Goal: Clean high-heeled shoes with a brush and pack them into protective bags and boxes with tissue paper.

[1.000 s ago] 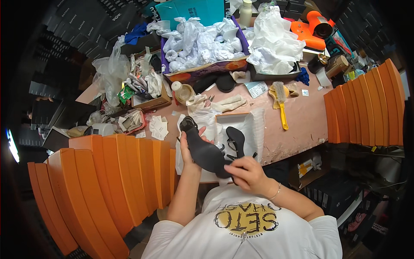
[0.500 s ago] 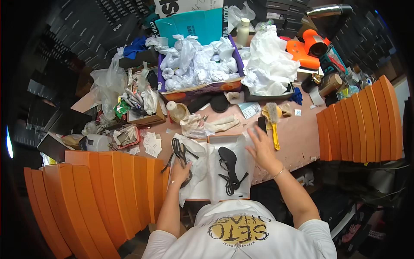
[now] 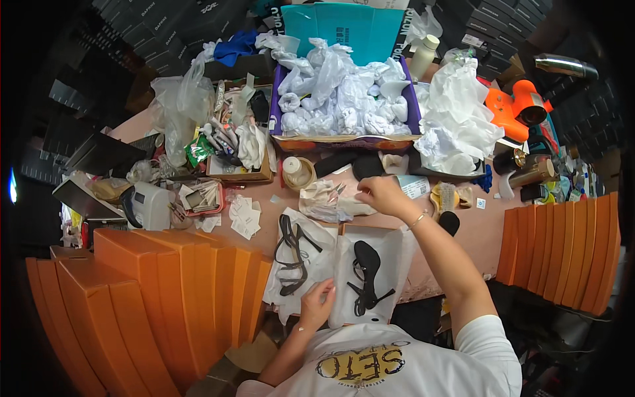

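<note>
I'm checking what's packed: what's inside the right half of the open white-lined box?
One black high-heeled sandal lies in that half of the box. What is directly beneath the sandal is covered, so it cannot be seen.

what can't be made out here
Head view: floor of the purple box, hidden by crumpled white paper.
Head view: whether the right hand grips the pale cloth, too small to tell.
Head view: insides of the orange boxes, hidden by their sides.
Head view: dark boxes, cut off by the top edge.
</note>
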A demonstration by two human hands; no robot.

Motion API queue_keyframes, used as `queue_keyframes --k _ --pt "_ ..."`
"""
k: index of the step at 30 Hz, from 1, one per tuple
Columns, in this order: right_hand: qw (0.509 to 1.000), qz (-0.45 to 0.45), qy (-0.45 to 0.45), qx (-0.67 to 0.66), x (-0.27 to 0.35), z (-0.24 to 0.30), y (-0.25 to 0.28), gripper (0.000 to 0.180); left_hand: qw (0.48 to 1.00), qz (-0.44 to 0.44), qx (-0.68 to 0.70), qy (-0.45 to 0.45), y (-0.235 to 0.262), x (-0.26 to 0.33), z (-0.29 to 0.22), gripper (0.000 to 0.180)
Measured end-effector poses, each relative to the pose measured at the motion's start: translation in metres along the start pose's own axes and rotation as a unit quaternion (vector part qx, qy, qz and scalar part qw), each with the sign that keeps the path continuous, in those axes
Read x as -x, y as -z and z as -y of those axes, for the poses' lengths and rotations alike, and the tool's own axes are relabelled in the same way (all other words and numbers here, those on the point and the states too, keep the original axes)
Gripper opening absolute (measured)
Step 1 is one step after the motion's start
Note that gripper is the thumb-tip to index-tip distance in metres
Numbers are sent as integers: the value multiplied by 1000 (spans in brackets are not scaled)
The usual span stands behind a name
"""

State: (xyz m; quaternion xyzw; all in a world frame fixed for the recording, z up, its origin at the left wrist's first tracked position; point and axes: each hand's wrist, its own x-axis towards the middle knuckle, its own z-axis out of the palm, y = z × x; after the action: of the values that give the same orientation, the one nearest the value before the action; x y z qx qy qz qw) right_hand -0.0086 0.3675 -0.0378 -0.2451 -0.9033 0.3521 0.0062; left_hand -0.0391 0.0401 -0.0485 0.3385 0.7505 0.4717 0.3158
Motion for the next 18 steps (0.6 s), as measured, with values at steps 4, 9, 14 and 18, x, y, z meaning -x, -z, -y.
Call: queue_keyframes --k 4,9,14,18 --pt "996 0 -14 88 -25 18 -84 29 1000 12 10 -17 -9 -23 -4 25" --pt "998 -30 49 32 -13 39 -99 18 988 -104 116 -2 7 -65 5 63" --pt "969 1 70 -238 31 83 -34 20 920 79 384 4 16 -104 -5 88" --pt "933 3 -5 -360 36 78 -39 21 840 137 496 172 2 -103 -2 81"
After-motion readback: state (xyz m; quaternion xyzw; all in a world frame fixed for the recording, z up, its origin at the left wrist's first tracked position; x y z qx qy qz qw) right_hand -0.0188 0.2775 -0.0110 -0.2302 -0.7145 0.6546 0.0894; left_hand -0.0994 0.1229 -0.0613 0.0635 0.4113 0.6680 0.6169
